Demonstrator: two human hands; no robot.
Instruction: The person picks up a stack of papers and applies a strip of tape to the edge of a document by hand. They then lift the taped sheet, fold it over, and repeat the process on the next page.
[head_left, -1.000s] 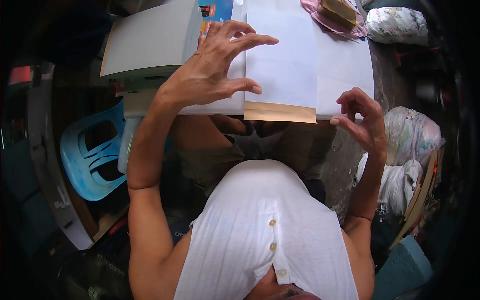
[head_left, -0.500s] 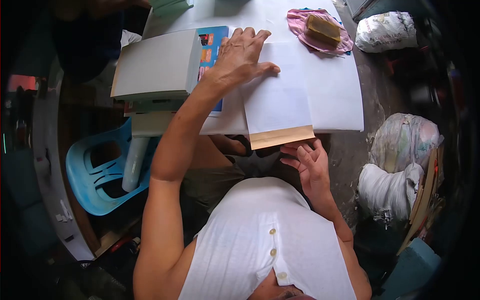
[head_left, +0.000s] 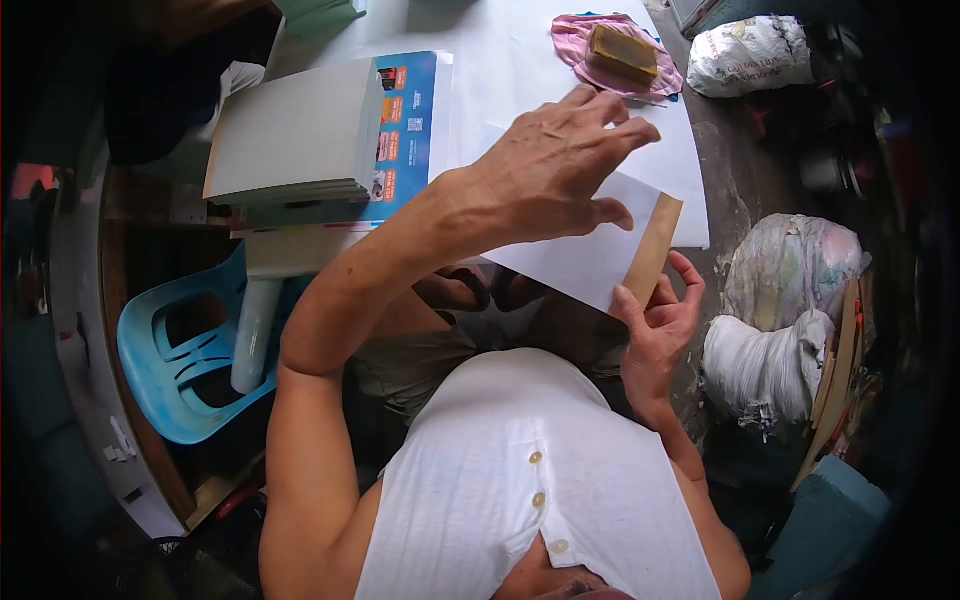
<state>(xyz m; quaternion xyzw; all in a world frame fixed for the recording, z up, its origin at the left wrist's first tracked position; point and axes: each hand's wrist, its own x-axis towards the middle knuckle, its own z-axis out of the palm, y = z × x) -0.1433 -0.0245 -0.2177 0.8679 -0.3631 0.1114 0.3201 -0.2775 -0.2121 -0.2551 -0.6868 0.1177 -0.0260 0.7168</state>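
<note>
My right hand (head_left: 660, 335) holds a white paper sheet (head_left: 560, 255) by the corner of its brown edge strip (head_left: 655, 240), the thumb on the near side and the fingers behind. The sheet slants past the table's front edge. My left hand (head_left: 570, 165) is over the sheet with its fingers apart and bent, gripping nothing. Whether its underside touches the paper is hidden. Left of it, a thick stack of pale paper pads (head_left: 290, 130) lies on a blue printed sheet (head_left: 420, 110).
A brown block (head_left: 622, 57) rests on a pink cloth (head_left: 572, 40) at the back of the white table (head_left: 490, 60). A blue plastic chair (head_left: 160, 340) stands lower left. White sacks (head_left: 750, 60) and bundled white strands (head_left: 765, 370) lie right. Another person (head_left: 160, 90) is at upper left.
The sheet has turned, so its brown strip now faces right. My right hand has closed on its corner and moved slightly right. My left hand has moved right and toward me.
</note>
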